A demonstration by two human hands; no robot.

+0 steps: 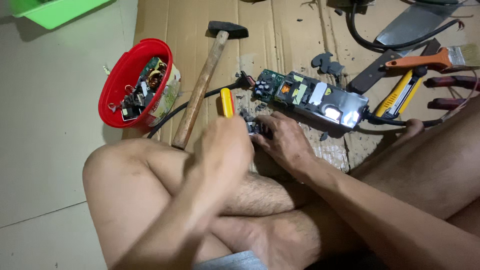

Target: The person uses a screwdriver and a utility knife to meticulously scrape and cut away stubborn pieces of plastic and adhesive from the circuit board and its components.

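My left hand [225, 145] is closed around a tool with a yellow and red handle [227, 101] whose top sticks up above the fist; the hand is blurred. Beside it, my right hand [282, 137] presses down on a small grey part [254, 126] lying on the cardboard [285, 35]. Just beyond the hands lies an opened power supply board [310, 96] with green circuit board, yellow pieces and a shiny metal end. A black cable [170, 115] runs from it to the left.
A wooden-handled hammer [200, 85] lies left of the board. A red bowl [132, 82] holds electronic scrap. To the right are a paintbrush [440, 59], a yellow utility knife [397, 95], red-handled pliers [447, 92] and a metal blade [410, 25]. My bare legs fill the foreground.
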